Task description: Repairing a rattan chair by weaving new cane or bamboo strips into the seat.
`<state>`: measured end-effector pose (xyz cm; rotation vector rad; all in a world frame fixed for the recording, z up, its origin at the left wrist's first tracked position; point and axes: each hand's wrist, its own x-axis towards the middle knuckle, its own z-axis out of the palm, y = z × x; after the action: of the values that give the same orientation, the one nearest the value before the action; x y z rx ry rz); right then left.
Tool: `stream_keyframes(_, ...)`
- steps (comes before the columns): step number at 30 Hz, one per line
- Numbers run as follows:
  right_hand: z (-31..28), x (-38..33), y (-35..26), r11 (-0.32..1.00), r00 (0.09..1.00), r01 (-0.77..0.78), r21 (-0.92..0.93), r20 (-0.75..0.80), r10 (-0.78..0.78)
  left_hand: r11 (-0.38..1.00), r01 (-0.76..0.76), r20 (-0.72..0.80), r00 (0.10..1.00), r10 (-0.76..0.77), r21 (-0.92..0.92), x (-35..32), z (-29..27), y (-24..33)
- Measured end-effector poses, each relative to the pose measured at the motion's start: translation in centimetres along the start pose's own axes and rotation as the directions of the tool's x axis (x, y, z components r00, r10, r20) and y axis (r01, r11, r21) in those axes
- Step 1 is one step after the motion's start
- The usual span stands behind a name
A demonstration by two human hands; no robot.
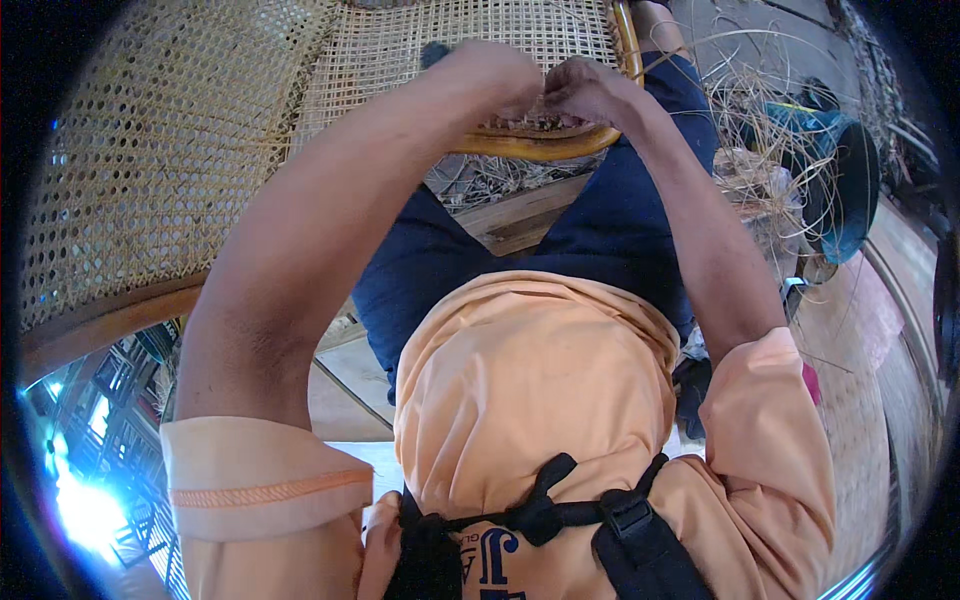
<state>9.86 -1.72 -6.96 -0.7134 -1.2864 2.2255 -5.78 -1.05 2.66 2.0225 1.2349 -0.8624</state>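
Note:
Both hands meet over the front edge of a chair seat woven in open rattan cane (pixel 370 75). My left hand (pixel 500 78) is bent inward and curled, its fingertips mostly hidden. Close against it, my right hand (pixel 590 92) has its fingers pinched together by the seat's corner. What they grip between them is too dark and small to make out. Just beneath the hands runs the seat's honey-coloured bent frame (pixel 530 146). A small dark object (pixel 434 53) shows on the weave beyond my left forearm.
A woven cane panel (pixel 150 150) with a brown wooden rim rises at the left. At the right, loose cane strips (pixel 755 125) tangle around a teal bucket (pixel 850 190). Wooden boards (pixel 520 215) and cane scraps lie below the seat, between my legs.

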Motion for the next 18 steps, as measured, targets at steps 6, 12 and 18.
stream_keyframes(6, 1.9, 2.3, -2.6, 0.323, 0.892, -0.248, -0.914, -0.084, 0.445, 0.999, 0.052, 0.04, 0.998, -0.053, 0.009, -1.2, 1.2, -0.4)
stream_keyframes(12, 2.6, 2.4, -1.9, 0.305, 0.919, -0.217, -0.927, -0.089, 0.384, 0.998, -0.01, -0.107, 0.994, 0.004, -0.059, -2.4, 3.2, -1.7)
stream_keyframes(18, 2.2, 1.9, -0.8, 0.207, 0.936, -0.211, -0.955, -0.136, 0.325, 0.996, 0.006, -0.201, 0.979, -0.024, -0.088, -2.7, 4.4, -1.5)
